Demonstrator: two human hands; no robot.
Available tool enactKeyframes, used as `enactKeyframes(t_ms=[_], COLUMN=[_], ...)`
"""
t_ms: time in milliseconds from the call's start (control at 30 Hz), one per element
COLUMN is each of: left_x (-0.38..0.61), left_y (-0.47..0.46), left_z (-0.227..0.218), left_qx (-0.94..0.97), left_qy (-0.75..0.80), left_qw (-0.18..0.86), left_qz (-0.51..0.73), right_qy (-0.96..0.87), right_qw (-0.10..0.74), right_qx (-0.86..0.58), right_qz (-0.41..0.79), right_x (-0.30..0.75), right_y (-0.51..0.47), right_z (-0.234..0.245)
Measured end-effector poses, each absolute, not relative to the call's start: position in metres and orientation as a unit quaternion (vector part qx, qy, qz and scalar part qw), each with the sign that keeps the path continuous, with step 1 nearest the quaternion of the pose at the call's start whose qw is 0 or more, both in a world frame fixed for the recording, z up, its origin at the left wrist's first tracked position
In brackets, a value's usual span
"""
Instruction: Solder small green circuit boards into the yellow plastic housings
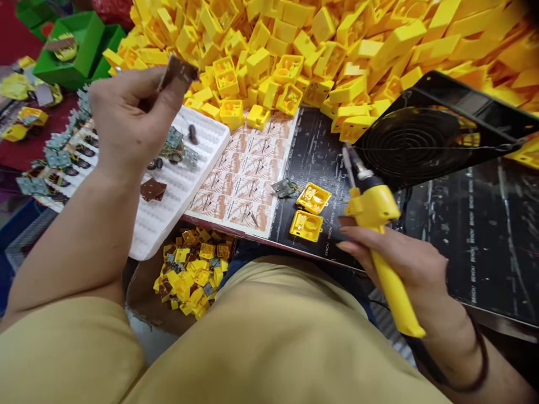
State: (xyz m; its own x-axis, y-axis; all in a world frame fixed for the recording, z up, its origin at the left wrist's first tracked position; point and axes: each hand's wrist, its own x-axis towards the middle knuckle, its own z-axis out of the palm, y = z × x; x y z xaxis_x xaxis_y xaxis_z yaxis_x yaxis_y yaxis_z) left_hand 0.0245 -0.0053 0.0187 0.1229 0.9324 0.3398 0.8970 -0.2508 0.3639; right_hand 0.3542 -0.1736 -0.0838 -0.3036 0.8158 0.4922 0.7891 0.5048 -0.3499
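My left hand (126, 120) is raised over the white foam tray (168, 207) and pinches a small brown circuit board (179, 72) between thumb and fingers. My right hand (404, 264) grips the yellow handle of a soldering iron (379, 224), whose metal tip points up and away toward a black fan (412, 143). Two open yellow plastic housings (309, 212) lie on the black mat (484, 224) just left of the iron. A small grey component (284, 188) rests beside them. Another brown board (152, 189) lies on the tray.
A big heap of yellow housings (320, 45) fills the back. A sheet of brown printed boards (240, 179) lies mid-table. Green bins (80, 47) and rows of small parts (63, 163) are at left. A box of yellow and brown scraps (193, 272) sits near my lap.
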Motion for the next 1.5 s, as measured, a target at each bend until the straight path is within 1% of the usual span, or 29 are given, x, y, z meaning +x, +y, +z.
enactKeyframes(t_ms=[67,100,167,233,300,400,467,567,633,700,867,1033,1233,1367,1500], left_x=[0.038,0.041,0.043,0.04,0.035,0.033,0.036,0.044,0.046,0.044,0.039,0.039,0.042,0.038,0.031], left_y=[-0.006,-0.008,-0.014,-0.025,-0.039,-0.057,-0.065,-0.071,-0.073,-0.073,-0.07,-0.071,-0.075,-0.073,-0.066], left_z=[0.009,0.002,-0.018,-0.037,-0.05,-0.059,-0.062,-0.067,-0.07,-0.072,-0.071,-0.073,-0.068,-0.059,-0.054], left_qx=[0.758,0.773,0.817,0.852,0.865,0.843,0.817,0.787,0.78,0.785,0.813,0.826,0.821,0.809,0.789], left_qy=[0.57,0.541,0.467,0.394,0.358,0.393,0.452,0.534,0.555,0.554,0.528,0.519,0.514,0.548,0.593], left_qw=[0.113,0.161,0.253,0.321,0.349,0.367,0.357,0.297,0.262,0.246,0.229,0.199,0.236,0.206,0.159], left_qz=[0.296,0.29,0.227,0.123,0.045,0.004,0.019,0.088,0.122,0.127,0.086,0.099,0.084,0.047,-0.017], right_qy=[-0.834,-0.841,-0.848,-0.851,-0.854,-0.852,-0.849,-0.848,-0.848,-0.851,-0.857,-0.854,-0.852,-0.848,-0.852], right_qw=[0.306,0.303,0.297,0.296,0.295,0.309,0.321,0.323,0.329,0.339,0.335,0.339,0.343,0.351,0.352], right_qx=[-0.458,-0.447,-0.438,-0.433,-0.428,-0.421,-0.419,-0.42,-0.415,-0.401,-0.389,-0.394,-0.395,-0.396,-0.389], right_qz=[0.02,0.014,0.011,0.016,0.025,0.025,0.019,-0.01,-0.018,-0.001,0.036,0.027,0.002,-0.014,-0.008], right_x=[0.35,0.349,0.345,0.341,0.339,0.337,0.337,0.339,0.34,0.34,0.34,0.333,0.319,0.319,0.32], right_y=[-0.168,-0.166,-0.162,-0.16,-0.158,-0.156,-0.154,-0.152,-0.151,-0.15,-0.149,-0.147,-0.143,-0.14,-0.137], right_z=[-0.091,-0.096,-0.105,-0.112,-0.116,-0.117,-0.118,-0.12,-0.123,-0.125,-0.126,-0.128,-0.126,-0.123,-0.125])
